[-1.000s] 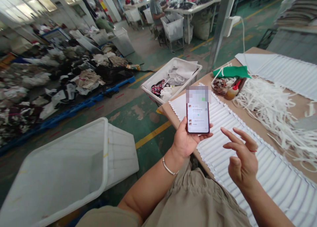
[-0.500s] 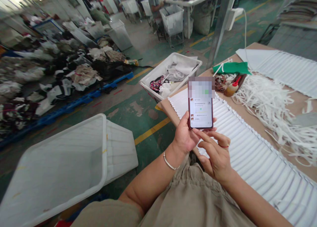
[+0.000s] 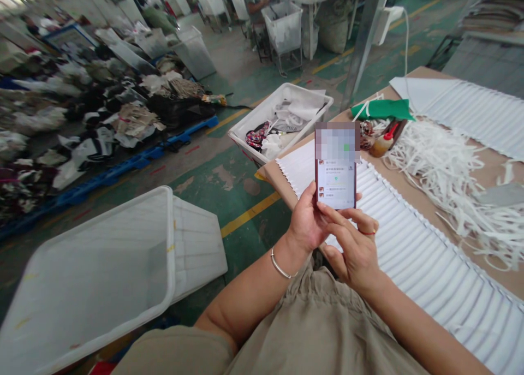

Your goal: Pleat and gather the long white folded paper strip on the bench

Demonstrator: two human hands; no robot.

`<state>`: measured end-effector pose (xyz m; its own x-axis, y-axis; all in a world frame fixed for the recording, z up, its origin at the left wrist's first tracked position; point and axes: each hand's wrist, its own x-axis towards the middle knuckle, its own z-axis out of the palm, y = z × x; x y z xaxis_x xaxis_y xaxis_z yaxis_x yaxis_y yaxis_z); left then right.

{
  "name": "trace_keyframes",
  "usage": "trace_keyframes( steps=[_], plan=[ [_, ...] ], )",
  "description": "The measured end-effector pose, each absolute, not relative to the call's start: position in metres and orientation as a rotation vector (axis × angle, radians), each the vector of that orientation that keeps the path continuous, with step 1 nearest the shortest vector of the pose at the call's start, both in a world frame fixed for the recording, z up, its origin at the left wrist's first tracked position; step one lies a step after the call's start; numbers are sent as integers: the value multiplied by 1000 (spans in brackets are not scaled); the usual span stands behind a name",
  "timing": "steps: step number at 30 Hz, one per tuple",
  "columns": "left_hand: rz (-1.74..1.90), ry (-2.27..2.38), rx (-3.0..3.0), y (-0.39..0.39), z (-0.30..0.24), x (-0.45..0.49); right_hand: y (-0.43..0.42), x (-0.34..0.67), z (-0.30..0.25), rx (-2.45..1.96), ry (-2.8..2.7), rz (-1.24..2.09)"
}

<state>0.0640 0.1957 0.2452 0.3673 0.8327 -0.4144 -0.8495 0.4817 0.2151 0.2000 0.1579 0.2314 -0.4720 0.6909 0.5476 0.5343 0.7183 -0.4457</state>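
Note:
My left hand point(image 3: 306, 222) is wrapped round the lower end of a dark red phone point(image 3: 336, 173), holding it upright with its lit screen toward me. My right hand point(image 3: 355, 245) rests against the phone's bottom edge, fingers curled loosely under it, thumb at the screen's lower margin. Both hands hover over the near corner of a cardboard-topped table point(image 3: 413, 200), above a long row of overlapping white pleated pieces point(image 3: 413, 255). A silver bangle sits on my left wrist.
A heap of white strips point(image 3: 450, 173), a green cloth point(image 3: 382, 108) and a glue bottle point(image 3: 382, 142) lie farther along the table. A white bin point(image 3: 102, 266) stands at my left knee, another bin point(image 3: 282, 115) with fabric beyond. Garment piles cover the floor left; a person sits far back.
My right hand, open in the air a second ago, has come in to the phone's lower edge. The phone has risen slightly and the view has tilted a little downward.

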Motion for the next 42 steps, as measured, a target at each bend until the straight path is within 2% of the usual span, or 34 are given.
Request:
trace_keyframes(
  steps=[27,42],
  plan=[
    [1039,510,-12,208,245,64,160,202,228,-908,-2110,326],
    [1178,574,-2,214,244,64,147,217,215,-945,-2081,366]
  ],
)
